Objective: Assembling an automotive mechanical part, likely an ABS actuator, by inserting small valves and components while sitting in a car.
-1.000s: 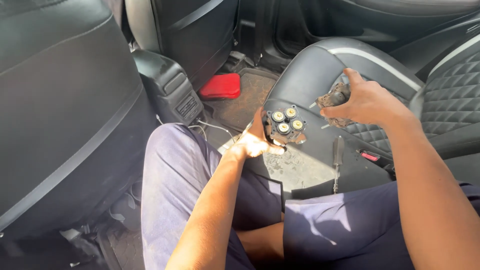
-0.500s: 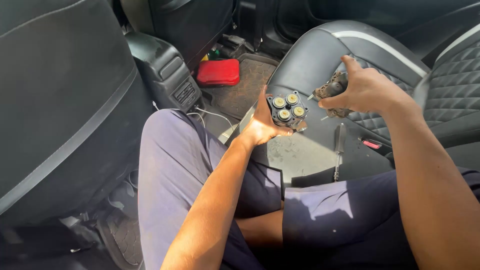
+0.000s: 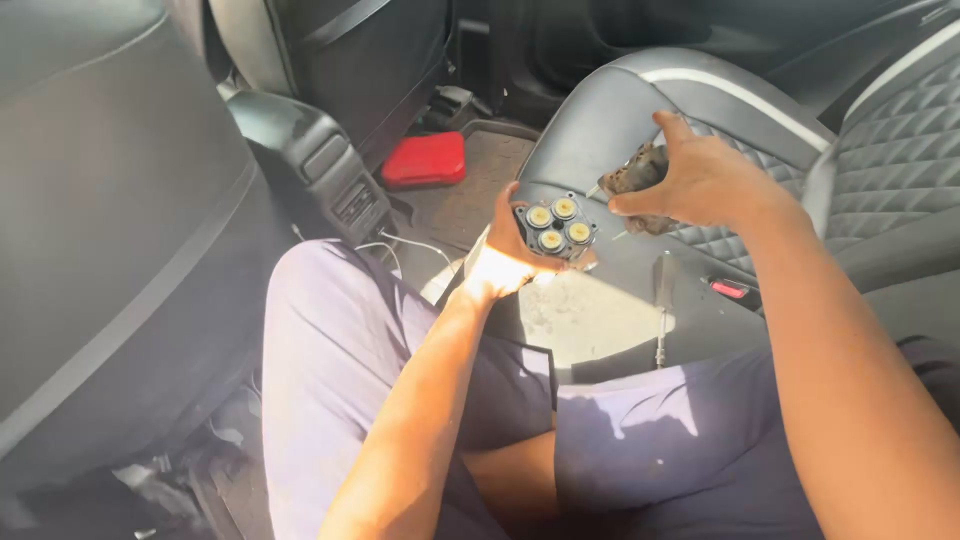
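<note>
My left hand [image 3: 505,255] grips a small dark block [image 3: 556,228] with several round brass-coloured caps on its face, held up above the rear seat. My right hand [image 3: 700,180] is closed on a dirty brownish lump [image 3: 632,172], possibly a rag or crusted part, just right of the block and slightly above it. The two held things are close but apart. My legs in purple trousers [image 3: 340,340] fill the lower part of the view.
A screwdriver [image 3: 662,300] lies on the black quilted rear seat [image 3: 880,170] beside a red seat-belt buckle [image 3: 730,290]. A red flat box [image 3: 425,160] rests on the floor mat. The front seat back [image 3: 100,220] and centre console [image 3: 320,170] stand to the left.
Both hands have stayed close together with their objects. The view has shifted slightly, and my right hand has turned the brown lump nearer the block.
</note>
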